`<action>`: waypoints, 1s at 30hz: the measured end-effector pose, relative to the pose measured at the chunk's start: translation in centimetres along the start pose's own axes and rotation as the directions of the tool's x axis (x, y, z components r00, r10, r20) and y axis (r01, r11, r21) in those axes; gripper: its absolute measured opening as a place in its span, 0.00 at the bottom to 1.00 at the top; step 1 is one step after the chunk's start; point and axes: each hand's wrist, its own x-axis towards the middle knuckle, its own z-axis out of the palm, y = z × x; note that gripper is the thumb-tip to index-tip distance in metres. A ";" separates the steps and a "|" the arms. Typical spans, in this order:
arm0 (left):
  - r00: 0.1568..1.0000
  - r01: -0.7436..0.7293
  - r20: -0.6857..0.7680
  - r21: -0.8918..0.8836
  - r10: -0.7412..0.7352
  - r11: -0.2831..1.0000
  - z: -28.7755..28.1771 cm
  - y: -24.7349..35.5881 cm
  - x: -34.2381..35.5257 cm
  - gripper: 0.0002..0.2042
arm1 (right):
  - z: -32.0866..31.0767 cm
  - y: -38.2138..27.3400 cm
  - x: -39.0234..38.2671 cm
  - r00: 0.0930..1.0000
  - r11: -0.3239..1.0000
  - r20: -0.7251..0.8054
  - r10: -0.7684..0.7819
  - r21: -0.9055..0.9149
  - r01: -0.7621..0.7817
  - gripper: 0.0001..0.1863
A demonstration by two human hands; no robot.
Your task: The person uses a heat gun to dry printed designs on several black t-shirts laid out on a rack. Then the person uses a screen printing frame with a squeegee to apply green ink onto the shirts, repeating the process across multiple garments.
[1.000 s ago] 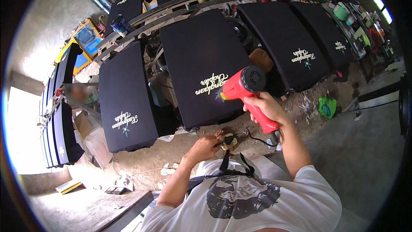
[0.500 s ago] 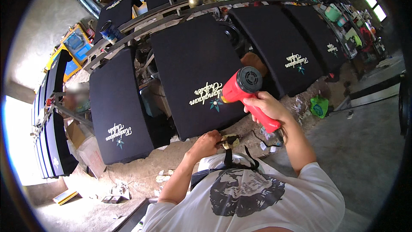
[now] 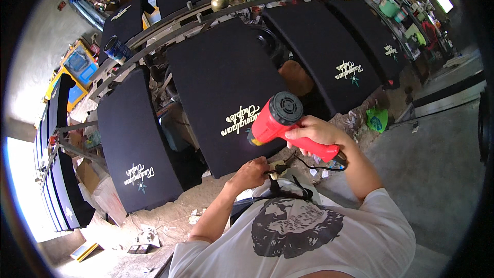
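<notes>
From my seat far away, I see the bare right hand [image 3: 316,133] with its fingers curled snugly round the handle of a red plastic heat gun [image 3: 265,123] with a round black back. The gun hangs over the near end of a wide black cloth panel [image 3: 221,72] with curly white letters [image 3: 239,121], and its short yellow-tipped nose [image 3: 253,139] points down at them (I cannot tell if it touches). The bare left hand [image 3: 252,174] is bent in a loose curl by the panel's near edge, next to a small pale-and-dark lump [image 3: 278,168]; I cannot tell if it is pinching anything.

I think the gun is hard and stiff, not too heavy, but a bit top-heavy, because the fat head sits out past the fist. The smooth plastic could slip in a sweaty palm, so the handle is the best place to hold. I would keep fingers off the nose, which may be hot. The thin black cord [image 3: 324,169] looks bendy and might tug. The cloth looks soft, so I would touch it only by its plain edges
</notes>
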 end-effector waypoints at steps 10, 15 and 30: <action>0.997 -0.012 0.077 0.035 0.010 0.999 1.2 1.8 7.0 0.13 | -9.0 3.4 -3.3 0.998 0.985 -0.033 -0.051 0.166 0.056 0.21; 0.993 0.042 0.108 0.058 -0.048 0.997 2.7 5.7 13.4 0.15 | -19.5 7.0 -10.4 0.956 0.990 -0.295 0.001 0.136 0.041 0.20; 0.999 -0.017 -0.043 0.101 0.022 0.995 12.4 19.3 37.8 0.19 | -44.2 15.1 -22.5 0.898 0.943 -0.424 -0.119 0.234 0.235 0.21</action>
